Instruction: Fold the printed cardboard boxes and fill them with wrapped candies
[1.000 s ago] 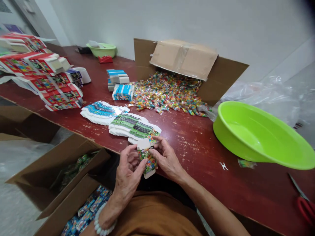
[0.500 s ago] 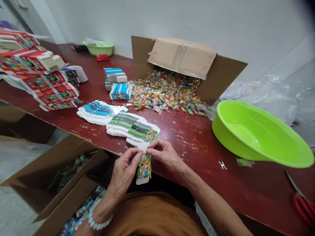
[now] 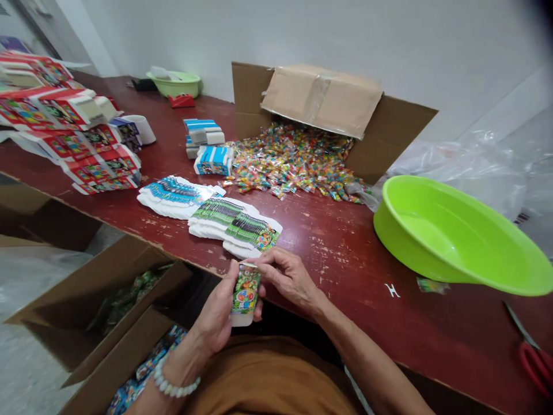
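The left hand (image 3: 222, 308) had shifted from pinching to wrapping the green printed carton (image 3: 246, 293), just nearside of the fanned cartons (image 3: 235, 223); its top flap, no longer upright, seemed folded. The right hand (image 3: 294, 279) curled there, grip unclear. Wrapped candies (image 3: 289, 164) lay beyond the fanned cartons.

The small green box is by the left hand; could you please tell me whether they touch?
Touching: the head view shows the left hand wrapped around the small green box, its thumb along one side and fingertips showing at the other.
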`<state>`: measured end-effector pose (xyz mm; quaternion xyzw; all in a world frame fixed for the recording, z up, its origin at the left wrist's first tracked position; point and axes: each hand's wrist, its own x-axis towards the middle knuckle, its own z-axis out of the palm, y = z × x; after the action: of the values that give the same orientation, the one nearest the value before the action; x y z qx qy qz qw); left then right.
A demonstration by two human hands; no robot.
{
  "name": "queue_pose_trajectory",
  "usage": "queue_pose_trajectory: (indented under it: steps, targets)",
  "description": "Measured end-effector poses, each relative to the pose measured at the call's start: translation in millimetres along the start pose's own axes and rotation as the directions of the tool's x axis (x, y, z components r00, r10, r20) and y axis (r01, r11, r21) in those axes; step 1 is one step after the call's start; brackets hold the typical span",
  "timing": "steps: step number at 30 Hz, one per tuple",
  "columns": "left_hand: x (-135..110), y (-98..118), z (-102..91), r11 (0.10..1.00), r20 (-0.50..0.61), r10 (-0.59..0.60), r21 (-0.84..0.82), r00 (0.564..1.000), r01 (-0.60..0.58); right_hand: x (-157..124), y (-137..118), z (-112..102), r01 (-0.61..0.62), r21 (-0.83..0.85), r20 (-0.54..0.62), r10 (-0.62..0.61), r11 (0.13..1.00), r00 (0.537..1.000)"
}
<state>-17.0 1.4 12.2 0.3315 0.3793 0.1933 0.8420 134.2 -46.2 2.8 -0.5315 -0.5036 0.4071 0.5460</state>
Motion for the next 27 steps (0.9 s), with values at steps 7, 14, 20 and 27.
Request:
queue_pose_trajectory:
  steps: [7,14,20,27]
  targets:
    - [9,-6,-1.8,0.967,0.007,0.167,0.192,0.986,-0.165,15,-9,-3,-0.194,0.155,0.054,0.188,0.969,0.981]
    - [12,-6,-7.6,0.956,0.033,0.165,0.242,0.986,-0.168,11,-9,-6,-0.057,-0.005,0.069,0.058,0.998,0.996]
    - [12,-8,-3.8,0.975,0.047,0.110,0.188,0.993,-0.117,10,-15,-20,0.205,-0.323,0.275,-0.115,0.924,0.954]
    - [-1,-34,-22.8,0.993,0.074,-0.052,-0.098,0.996,0.059,129,11,-81,-0.024,-0.774,-0.066,-0.043,0.632,0.997]
